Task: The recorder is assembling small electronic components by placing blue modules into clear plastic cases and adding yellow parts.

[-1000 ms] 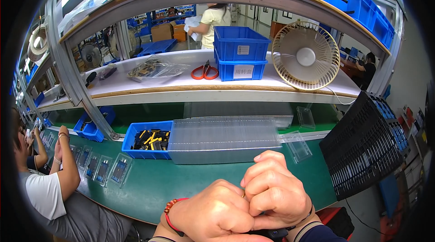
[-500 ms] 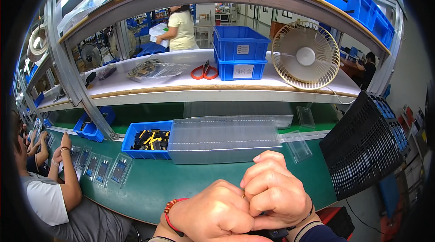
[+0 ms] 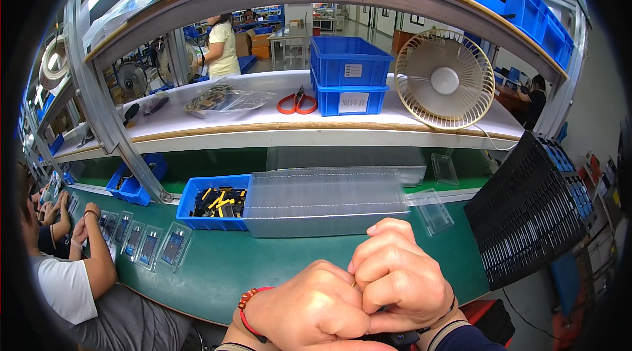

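My left hand (image 3: 313, 305), with a red beaded bracelet (image 3: 247, 305) on its wrist, is closed at the near edge of the green table. Against it presses my right hand (image 3: 401, 278), its fingers curled into the left hand's fingers. What they hold, if anything, is hidden by the knuckles. A small dark object (image 3: 405, 338) shows under the right hand; its kind is unclear. Beyond the hands stands a long row of stacked clear plastic trays (image 3: 329, 203). Beside it sits a blue bin (image 3: 214, 222) of black and yellow parts.
Several clear trays with dark devices (image 3: 174, 247) lie at left near a seated co-worker (image 3: 66, 285). A black slotted rack (image 3: 520, 219) leans at right, near a loose clear tray (image 3: 434, 211). The shelf above carries red-handled cutters (image 3: 297, 102), blue boxes (image 3: 349, 65) and a fan (image 3: 445, 81).
My hands stay nearly still, pressed together. The person in yellow behind the shelf has moved left. The seated co-worker's hands have lowered toward the table.
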Demonstrator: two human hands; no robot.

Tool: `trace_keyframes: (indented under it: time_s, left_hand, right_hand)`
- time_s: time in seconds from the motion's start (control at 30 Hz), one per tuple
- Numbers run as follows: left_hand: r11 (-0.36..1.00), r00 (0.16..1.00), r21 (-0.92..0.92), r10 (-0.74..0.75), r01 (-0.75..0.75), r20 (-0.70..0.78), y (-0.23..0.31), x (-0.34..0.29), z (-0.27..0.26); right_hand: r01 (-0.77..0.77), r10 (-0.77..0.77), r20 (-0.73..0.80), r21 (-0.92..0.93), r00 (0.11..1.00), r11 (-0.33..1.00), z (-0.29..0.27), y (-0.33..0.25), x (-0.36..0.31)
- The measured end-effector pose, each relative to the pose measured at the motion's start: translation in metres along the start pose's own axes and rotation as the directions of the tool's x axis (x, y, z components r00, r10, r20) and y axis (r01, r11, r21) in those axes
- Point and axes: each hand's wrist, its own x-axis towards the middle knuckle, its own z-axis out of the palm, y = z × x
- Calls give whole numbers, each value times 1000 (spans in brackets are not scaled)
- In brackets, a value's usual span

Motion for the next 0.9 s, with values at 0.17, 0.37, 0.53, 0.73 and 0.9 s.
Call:
trace_keyframes:
  time_s: [0.17, 0.37, 0.53, 0.73, 0.9]
  left_hand:
    - [1000, 1000, 4, 2, -2, 5, 1, -3, -2]
    - [997, 996, 55, 40, -45, 83, -15, -11, 0]
    - [996, 994, 12, 84, -84, -70, -12, -11, 9]
    - [974, 960, 81, 222, -211, -173, -13, -2, 17]
    - [998, 998, -24, -57, 57, 17, 0, -8, 7]
  right_hand:
    - [1, -1, 2, 2, 1000, 1000, 0, 1, 0]
    - [26, -25, -21, 60, 999, 998, 2, 3, 0]
    - [52, -44, -53, 166, 998, 985, 7, 8, -2]
    - [28, -24, -21, 261, 1000, 965, 7, 9, -3]
    - [-4, -2, 23, 255, 1000, 967, 4, 7, -3]
